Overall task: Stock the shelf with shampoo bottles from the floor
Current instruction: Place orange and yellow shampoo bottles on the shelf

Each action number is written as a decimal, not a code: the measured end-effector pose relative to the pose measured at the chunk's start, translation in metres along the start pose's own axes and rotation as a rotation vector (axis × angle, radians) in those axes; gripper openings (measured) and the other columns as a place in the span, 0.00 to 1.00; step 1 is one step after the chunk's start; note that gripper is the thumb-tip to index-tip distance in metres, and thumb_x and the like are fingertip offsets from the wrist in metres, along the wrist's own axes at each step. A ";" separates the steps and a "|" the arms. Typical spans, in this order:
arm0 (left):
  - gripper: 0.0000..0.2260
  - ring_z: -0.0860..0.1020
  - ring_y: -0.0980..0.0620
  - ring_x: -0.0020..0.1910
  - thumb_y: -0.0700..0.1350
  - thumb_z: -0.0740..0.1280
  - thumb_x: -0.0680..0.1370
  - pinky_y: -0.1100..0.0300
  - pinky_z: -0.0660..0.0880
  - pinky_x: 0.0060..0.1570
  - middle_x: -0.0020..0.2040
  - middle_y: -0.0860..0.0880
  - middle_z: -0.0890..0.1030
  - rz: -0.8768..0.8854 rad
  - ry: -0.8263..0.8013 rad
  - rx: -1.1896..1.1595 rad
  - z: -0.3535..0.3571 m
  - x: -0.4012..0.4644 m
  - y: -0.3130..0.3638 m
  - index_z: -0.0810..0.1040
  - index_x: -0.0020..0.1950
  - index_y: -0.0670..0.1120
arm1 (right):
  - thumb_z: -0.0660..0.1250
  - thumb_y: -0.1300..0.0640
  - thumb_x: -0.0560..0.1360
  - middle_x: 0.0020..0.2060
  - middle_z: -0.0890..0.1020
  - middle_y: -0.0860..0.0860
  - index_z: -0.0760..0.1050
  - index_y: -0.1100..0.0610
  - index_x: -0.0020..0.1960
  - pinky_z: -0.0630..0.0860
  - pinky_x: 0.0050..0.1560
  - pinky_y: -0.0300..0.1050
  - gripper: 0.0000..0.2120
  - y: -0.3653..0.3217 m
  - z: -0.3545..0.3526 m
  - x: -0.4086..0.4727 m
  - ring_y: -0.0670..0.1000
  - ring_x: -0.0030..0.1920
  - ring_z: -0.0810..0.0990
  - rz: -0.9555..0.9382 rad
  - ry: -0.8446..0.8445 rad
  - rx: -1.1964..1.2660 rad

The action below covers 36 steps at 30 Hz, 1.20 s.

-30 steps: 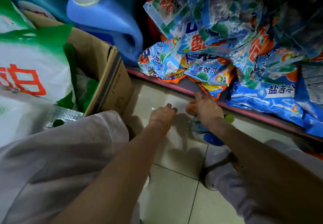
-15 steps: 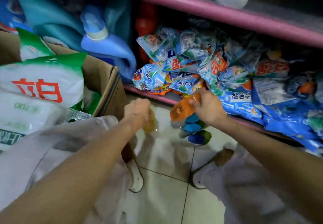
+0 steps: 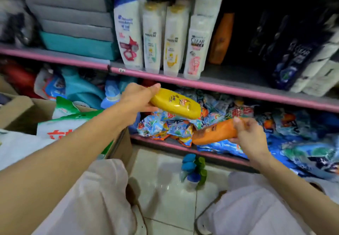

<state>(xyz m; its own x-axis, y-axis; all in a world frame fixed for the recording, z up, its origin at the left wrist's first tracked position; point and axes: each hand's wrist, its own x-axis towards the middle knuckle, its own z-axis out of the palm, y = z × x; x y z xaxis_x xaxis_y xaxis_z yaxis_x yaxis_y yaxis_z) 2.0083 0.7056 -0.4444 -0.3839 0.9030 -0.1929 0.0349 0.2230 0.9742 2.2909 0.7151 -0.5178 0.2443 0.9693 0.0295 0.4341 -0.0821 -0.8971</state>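
Fingers (image 3: 240, 122) of my right hand (image 3: 251, 137) are wrapped round one end of the orange bottle (image 3: 214, 133), about 4 o'clock from frame centre. Left hand (image 3: 135, 97) grips the yellow bottle (image 3: 176, 103) by one end, thumb on top, body pointing toward 4 o'clock. Both bottles lie roughly flat in the air, apart from each other.

Nearest me: floor (image 3: 165, 170) between my knees, with a small cluster of blue- and green-capped bottles (image 3: 192, 168) left to lift.

Handling guess: glossy plastic, so slippery; stiff-walled, moderate weight if full, not fragile. End grips let the body lever down. I'd take the waist, thumb opposite the fingers.

Further out: lower shelf (image 3: 161, 141) stuffed with detergent pouches (image 3: 165, 126), cardboard box (image 3: 22, 110) at 9 o'clock.

Farthest: upper shelf (image 3: 229, 88) at 12 o'clock, white shampoo bottles (image 3: 161, 38) upright in a row, one orange bottle behind them, bare stretch at 1 o'clock. Probable drop spot.
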 end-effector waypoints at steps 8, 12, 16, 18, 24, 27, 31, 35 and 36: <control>0.16 0.83 0.50 0.34 0.44 0.69 0.77 0.60 0.80 0.30 0.45 0.42 0.81 -0.091 -0.089 -0.506 0.030 -0.023 0.065 0.73 0.62 0.39 | 0.62 0.51 0.80 0.45 0.77 0.55 0.73 0.62 0.60 0.83 0.36 0.44 0.16 -0.115 -0.088 0.043 0.50 0.41 0.80 -0.330 0.248 0.161; 0.15 0.83 0.49 0.36 0.44 0.68 0.77 0.60 0.81 0.32 0.48 0.42 0.82 -0.117 -0.120 -0.554 0.048 -0.028 0.075 0.73 0.62 0.41 | 0.61 0.49 0.80 0.52 0.78 0.57 0.71 0.60 0.63 0.78 0.51 0.58 0.18 -0.150 -0.099 0.075 0.59 0.52 0.79 -0.499 0.331 -0.135; 0.19 0.83 0.49 0.36 0.45 0.70 0.76 0.59 0.82 0.34 0.48 0.41 0.81 -0.104 -0.095 -0.552 0.059 -0.028 0.082 0.71 0.63 0.39 | 0.60 0.53 0.81 0.58 0.76 0.63 0.70 0.62 0.66 0.70 0.52 0.53 0.17 -0.159 -0.094 0.101 0.64 0.57 0.75 -0.519 0.312 -0.404; 0.17 0.83 0.50 0.32 0.44 0.70 0.76 0.60 0.81 0.31 0.45 0.42 0.81 -0.097 -0.077 -0.546 0.063 -0.028 0.085 0.72 0.61 0.38 | 0.60 0.54 0.81 0.59 0.76 0.65 0.70 0.62 0.67 0.70 0.53 0.56 0.18 -0.158 -0.093 0.109 0.66 0.58 0.74 -0.511 0.226 -0.496; 0.11 0.82 0.50 0.26 0.44 0.71 0.75 0.62 0.79 0.28 0.39 0.44 0.80 -0.015 -0.017 -0.493 0.066 -0.026 0.087 0.70 0.42 0.44 | 0.55 0.54 0.82 0.63 0.70 0.69 0.64 0.58 0.73 0.69 0.58 0.57 0.21 -0.161 -0.083 0.123 0.70 0.60 0.71 -0.458 0.139 -0.634; 0.10 0.84 0.49 0.32 0.47 0.73 0.74 0.60 0.81 0.34 0.42 0.44 0.82 0.058 0.003 -0.379 0.064 -0.021 0.087 0.74 0.41 0.45 | 0.52 0.51 0.83 0.68 0.64 0.69 0.55 0.55 0.78 0.67 0.62 0.56 0.24 -0.165 -0.080 0.122 0.70 0.65 0.68 -0.413 0.048 -0.695; 0.08 0.84 0.46 0.40 0.52 0.73 0.73 0.50 0.81 0.49 0.42 0.45 0.84 0.204 0.055 -0.202 0.065 -0.016 0.087 0.78 0.37 0.50 | 0.53 0.51 0.83 0.73 0.57 0.68 0.50 0.57 0.78 0.63 0.67 0.59 0.27 -0.163 -0.073 0.105 0.70 0.70 0.61 -0.426 0.064 -0.705; 0.09 0.82 0.44 0.47 0.54 0.73 0.72 0.47 0.79 0.50 0.45 0.45 0.84 0.305 0.020 -0.065 0.066 -0.014 0.087 0.81 0.40 0.50 | 0.58 0.44 0.79 0.66 0.71 0.58 0.65 0.56 0.73 0.66 0.66 0.50 0.26 -0.146 -0.052 0.061 0.57 0.67 0.70 -0.744 -0.001 -0.531; 0.10 0.82 0.47 0.47 0.55 0.72 0.72 0.51 0.80 0.48 0.45 0.46 0.84 0.340 0.012 -0.013 0.067 -0.013 0.086 0.82 0.41 0.49 | 0.59 0.36 0.76 0.63 0.75 0.53 0.66 0.51 0.71 0.70 0.63 0.48 0.30 -0.141 -0.047 0.048 0.53 0.62 0.75 -0.705 -0.177 -0.512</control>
<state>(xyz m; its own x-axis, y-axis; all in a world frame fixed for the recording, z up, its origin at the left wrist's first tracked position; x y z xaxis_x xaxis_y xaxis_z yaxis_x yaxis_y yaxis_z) 2.0780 0.7375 -0.3656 -0.3635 0.9203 0.1448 0.1507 -0.0952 0.9840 2.2823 0.7619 -0.3694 -0.3453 0.8519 0.3938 0.7779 0.4945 -0.3877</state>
